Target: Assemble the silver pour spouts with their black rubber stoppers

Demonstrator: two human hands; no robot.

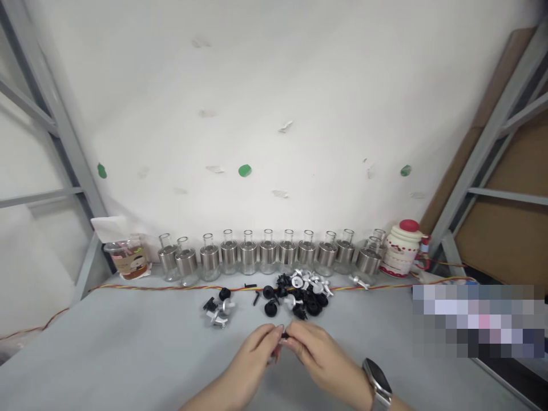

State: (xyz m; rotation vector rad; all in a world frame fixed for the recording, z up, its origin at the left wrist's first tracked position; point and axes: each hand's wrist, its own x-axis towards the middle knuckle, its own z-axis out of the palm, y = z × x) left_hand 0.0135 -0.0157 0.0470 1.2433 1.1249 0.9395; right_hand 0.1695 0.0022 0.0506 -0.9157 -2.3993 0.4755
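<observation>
Both the left hand (pixel 259 349) and the right hand (pixel 314 349) are close together over the gray table (pixel 128 337), with fingertips pinched on one small black piece (pixel 284 335). The piece is between them, on the near side of a pile of black and silver parts (pixel 314 308). Fingers hide most of it, so I cannot tell its whole shape. The step in hand looks like working on this one piece with both hands. I think the next move calls for a steady pinch and a small, careful push or twist. A smaller group of parts (pixel 214 316) lies left of the pile, and glass bottles (pixel 268 254) stand behind.
</observation>
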